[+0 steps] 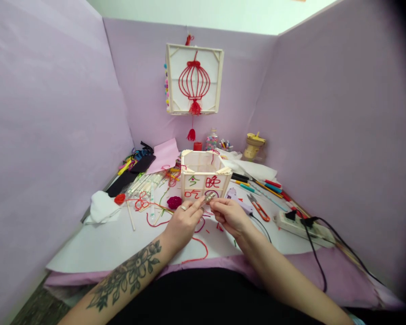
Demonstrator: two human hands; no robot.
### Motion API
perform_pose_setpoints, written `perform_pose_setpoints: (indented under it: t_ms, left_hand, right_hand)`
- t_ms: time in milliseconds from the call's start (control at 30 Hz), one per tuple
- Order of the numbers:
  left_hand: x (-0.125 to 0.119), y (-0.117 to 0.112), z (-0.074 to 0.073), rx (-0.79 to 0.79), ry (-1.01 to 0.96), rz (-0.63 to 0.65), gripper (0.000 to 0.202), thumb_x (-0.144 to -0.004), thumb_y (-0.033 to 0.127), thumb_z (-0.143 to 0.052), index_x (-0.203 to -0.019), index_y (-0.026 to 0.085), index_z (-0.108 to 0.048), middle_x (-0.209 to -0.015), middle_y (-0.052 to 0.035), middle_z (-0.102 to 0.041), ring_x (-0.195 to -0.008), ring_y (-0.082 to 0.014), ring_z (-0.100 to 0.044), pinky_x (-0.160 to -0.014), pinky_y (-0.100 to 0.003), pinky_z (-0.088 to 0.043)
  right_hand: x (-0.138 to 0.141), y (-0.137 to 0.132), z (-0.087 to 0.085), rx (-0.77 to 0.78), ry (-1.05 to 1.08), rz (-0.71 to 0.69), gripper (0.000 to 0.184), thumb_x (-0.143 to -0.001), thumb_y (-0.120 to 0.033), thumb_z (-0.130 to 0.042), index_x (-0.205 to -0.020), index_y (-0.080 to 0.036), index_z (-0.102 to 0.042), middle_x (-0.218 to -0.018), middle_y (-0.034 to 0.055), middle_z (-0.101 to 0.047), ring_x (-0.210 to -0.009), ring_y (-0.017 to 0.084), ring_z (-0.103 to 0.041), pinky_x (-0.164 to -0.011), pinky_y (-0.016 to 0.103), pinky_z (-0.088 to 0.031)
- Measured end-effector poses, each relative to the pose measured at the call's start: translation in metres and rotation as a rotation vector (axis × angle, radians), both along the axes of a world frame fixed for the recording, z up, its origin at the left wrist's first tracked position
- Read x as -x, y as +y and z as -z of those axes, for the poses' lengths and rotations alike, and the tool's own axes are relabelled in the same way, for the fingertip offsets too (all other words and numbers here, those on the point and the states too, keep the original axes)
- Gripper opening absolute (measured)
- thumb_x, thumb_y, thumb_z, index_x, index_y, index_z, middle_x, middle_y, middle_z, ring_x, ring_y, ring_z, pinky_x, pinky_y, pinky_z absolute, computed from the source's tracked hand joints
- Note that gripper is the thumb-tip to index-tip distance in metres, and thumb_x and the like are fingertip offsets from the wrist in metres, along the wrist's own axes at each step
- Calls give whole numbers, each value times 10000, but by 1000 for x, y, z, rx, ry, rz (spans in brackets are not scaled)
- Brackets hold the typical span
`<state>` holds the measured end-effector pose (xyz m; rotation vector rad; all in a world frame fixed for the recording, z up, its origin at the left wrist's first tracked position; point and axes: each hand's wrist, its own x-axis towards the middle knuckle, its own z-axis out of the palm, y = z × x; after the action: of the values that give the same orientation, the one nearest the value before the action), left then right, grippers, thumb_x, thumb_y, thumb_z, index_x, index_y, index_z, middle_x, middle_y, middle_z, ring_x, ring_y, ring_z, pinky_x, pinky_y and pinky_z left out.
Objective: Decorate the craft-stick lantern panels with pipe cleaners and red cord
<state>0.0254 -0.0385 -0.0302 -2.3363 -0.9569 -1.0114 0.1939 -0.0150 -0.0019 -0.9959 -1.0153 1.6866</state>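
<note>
My left hand (pixel 186 220), with a ring on one finger, is closed at the fingertips on a small shiny metallic object (pixel 209 197), whose kind I cannot make out. Beside it, my right hand (pixel 228 215) is pinched closed with its fingertips close to that object; what it holds is hidden. Just beyond both hands stands a white open-topped box lantern (pixel 206 183) with a pale stick frame. Its front bears characters in green, red and purple string, the lower ones partly hidden by my fingers. A dark magenta ball of yarn (pixel 174 202) lies left of my hands.
A finished-looking lantern (pixel 195 79) with a red tassel hangs above. To the right lie a lavender glue gun (pixel 240 201), orange-handled snips (pixel 259 207), several pens and a power strip (pixel 304 228) with black cables. Red string (pixel 203 253), a white cloth (pixel 103 207) and a pink sheet (pixel 164 155) lie around.
</note>
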Motion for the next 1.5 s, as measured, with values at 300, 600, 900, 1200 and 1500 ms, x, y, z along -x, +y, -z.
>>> perform_pose_setpoints:
  t_ms: [300, 600, 900, 1200, 1500]
  left_hand:
    - [1, 1, 6, -9, 34, 9, 292, -928, 100, -390, -1011, 110, -670, -1334, -163, -579, -899, -200, -597, -781, -374, -544]
    - [-2, -1, 4, -100, 77, 21, 206, -918, 107, -459, -921, 84, -664, -1302, -205, -591, -876, -201, -605, -777, -353, -527]
    - [-2, -3, 4, -28, 66, 28, 229, -934, 111, -428, -911, 99, -656, -1326, -197, -576, -933, -204, -620, -811, -366, -532]
    - [1, -5, -4, 449, -435, 156, 195, -922, 189, -480, -890, 176, -672, -1280, -137, -627, -1055, -205, -643, -914, -364, -502]
    - [4, -1, -17, 1039, -1014, 330, 399, -803, 558, -626, -748, 165, -661, -803, -76, -713, -917, -235, -659, -843, -339, -485]
  right_hand:
    - [-1, 3, 12, -79, -79, 28, 261, -570, -370, -733, -618, -134, -633, -499, -40, -490, -404, 31, -239, -406, 220, -115]
    - [5, -3, 0, 11, -28, 95, 189, -503, -264, -672, -507, -163, -512, -427, -76, -400, -368, 18, -215, -393, 214, -85]
    - [9, 0, 2, 32, -1, 135, 197, -520, -259, -664, -497, -158, -496, -426, -74, -385, -369, 11, -212, -401, 222, -77]
    - [-7, 0, 1, -46, -61, 132, 224, -535, -300, -696, -673, -126, -670, -487, -36, -478, -403, 29, -258, -402, 205, -114]
    - [-36, -6, -9, -77, 28, 174, 118, -551, -257, -625, -584, -161, -566, -544, -21, -449, -455, 54, -314, -395, 182, -160]
